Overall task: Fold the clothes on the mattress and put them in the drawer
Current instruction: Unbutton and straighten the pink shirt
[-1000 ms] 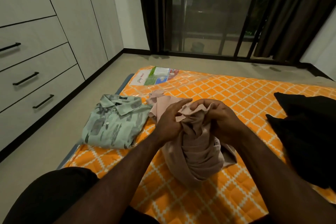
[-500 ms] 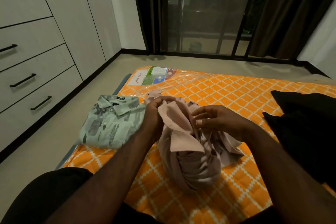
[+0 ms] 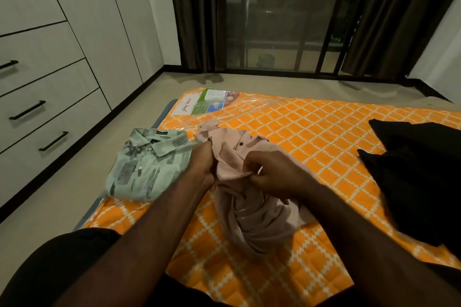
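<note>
A crumpled pale pink shirt (image 3: 252,217) lies bunched in the middle of the orange patterned mattress (image 3: 311,142). My left hand (image 3: 202,164) grips its cloth at the left side. My right hand (image 3: 272,172) pinches a fold of the same shirt just to the right, the two hands close together. A folded light green printed shirt (image 3: 144,164) lies flat at the mattress's left edge. Dark clothing (image 3: 419,177) is piled at the right. White drawers (image 3: 50,107) with black handles stand shut along the left wall.
A printed label (image 3: 207,104) under clear plastic sits at the mattress's far corner. Beige floor (image 3: 50,207) runs between mattress and drawers. A glass door (image 3: 274,20) with dark curtains fills the far wall. My dark-clothed knee (image 3: 57,264) is at the lower left.
My right hand has moved from an open reach to pinching the pink cloth. The shirt's upper part has been turned out, showing a placket with a dark button. The left hand stayed gripping.
</note>
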A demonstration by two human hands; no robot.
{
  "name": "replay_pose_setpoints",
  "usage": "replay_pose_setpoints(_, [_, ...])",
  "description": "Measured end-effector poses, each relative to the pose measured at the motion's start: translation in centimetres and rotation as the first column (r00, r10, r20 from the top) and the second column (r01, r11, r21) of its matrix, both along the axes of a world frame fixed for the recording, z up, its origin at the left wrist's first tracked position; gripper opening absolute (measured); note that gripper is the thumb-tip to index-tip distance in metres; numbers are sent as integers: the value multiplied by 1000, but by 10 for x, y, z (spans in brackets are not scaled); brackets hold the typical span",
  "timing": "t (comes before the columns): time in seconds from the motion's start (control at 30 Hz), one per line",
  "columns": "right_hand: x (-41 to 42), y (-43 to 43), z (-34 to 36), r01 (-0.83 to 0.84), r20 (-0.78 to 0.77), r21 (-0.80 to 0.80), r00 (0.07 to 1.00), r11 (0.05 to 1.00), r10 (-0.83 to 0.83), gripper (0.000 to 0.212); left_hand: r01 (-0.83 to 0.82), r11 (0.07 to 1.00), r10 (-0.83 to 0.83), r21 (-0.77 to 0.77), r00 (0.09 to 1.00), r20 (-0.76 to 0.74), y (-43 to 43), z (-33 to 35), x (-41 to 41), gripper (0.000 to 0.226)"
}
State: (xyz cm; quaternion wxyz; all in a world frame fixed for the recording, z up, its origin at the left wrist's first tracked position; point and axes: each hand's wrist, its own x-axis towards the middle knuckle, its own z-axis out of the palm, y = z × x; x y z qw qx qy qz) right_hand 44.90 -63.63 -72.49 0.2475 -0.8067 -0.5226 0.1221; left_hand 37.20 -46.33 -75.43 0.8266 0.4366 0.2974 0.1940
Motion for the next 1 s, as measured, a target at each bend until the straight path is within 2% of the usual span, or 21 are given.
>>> replay_pose_setpoints(0.03, [3, 0, -1, 80, -120, 66, 990, 995, -72, 10, -42, 999, 42, 3, 999, -16, -1, -1, 2, 35])
replay_pose_setpoints(0.07, [5, 0, -2, 189, -328, 134, 935, 973, -136, 10, -116, 991, 121, 71, 990, -71, -2, 0, 3, 38])
replay_pose_setpoints(0.1, [6, 0, -1, 308, -560, 178, 813, 934, -161, 10, -178, 971, 196, 158, 974, -112, -2, -1, 4, 40])
replay_pose_setpoints(0.13, [7, 0, 1, 421, -749, 188, 646, 888, -148, 10, -217, 950, 253, 222, 956, -146, -2, -1, 5, 41])
replay_pose_setpoints(0.17, [7, -1, 4, 514, -864, 179, 490, 839, -116, 10, -241, 934, 287, 262, 945, -157, -2, 1, 4, 40])
replay_pose_setpoints(0.23, [13, -1, 8, 665, -966, 147, 255, 732, -38, 8, -252, 878, 330, 406, 935, -133, -10, 7, 2, 34])
replay_pose_setpoints(0.27, [17, -2, 10, 717, -984, 133, 181, 684, 1, 8, -236, 833, 320, 500, 943, -88, -16, 10, -1, 26])
replay_pose_setpoints(0.33, [25, -4, 13, 759, -990, 132, 136, 638, 42, 6, -106, 696, 159, 710, 987, -8, -26, 14, -2, 10])
replay_pose_setpoints(0.4, [31, -6, 12, 735, -981, 176, 189, 655, 51, 10, 79, 512, -81, 855, 996, -43, -39, 18, -4, 11])
replay_pose_setpoints(0.47, [32, -7, 10, 689, -960, 239, 276, 684, 57, 15, 195, 360, -198, 912, 972, -129, -49, 16, -1, 22])
replay_pose_setpoints(0.53, [31, -9, 11, 630, -936, 293, 343, 720, 80, 24, 267, 290, -221, 919, 953, -207, -55, 13, 1, 32])
replay_pose_setpoints(0.63, [30, -12, 16, 529, -897, 360, 423, 769, 129, 24, 355, 232, -219, 906, 926, -306, -56, 10, 0, 21])
replay_pose_setpoints(0.7, [30, -11, 17, 452, -809, 376, 586, 809, 48, 21, 325, 315, -159, 892, 944, -288, -53, 7, 0, 23])
replay_pose_setpoints(0.77, [30, -10, 10, 355, -548, 376, 830, 856, -103, 20, 244, 518, -106, 820, 969, -221, -50, 7, 1, 27])
replay_pose_setpoints(0.8, [30, -9, 5, 288, -375, 354, 915, 890, -147, 23, 197, 639, -101, 743, 980, -173, -48, 7, 3, 25])
replay_pose_setpoints(0.83, [31, -9, 0, 213, -223, 313, 964, 926, -146, 24, 154, 751, -107, 643, 988, -112, -46, 9, 4, 22])
replay_pose_setpoints(0.9, [33, -10, -5, 63, -65, 186, 997, 981, -52, 17, 103, 894, -107, 436, 994, -14, -42, 15, 3, 21])
replay_pose_setpoints(1.0, [33, -14, 0, -102, -5, -1, 995, 995, 102, 13, 43, 972, -55, 232, 997, 46, -33, 20, 0, 19])
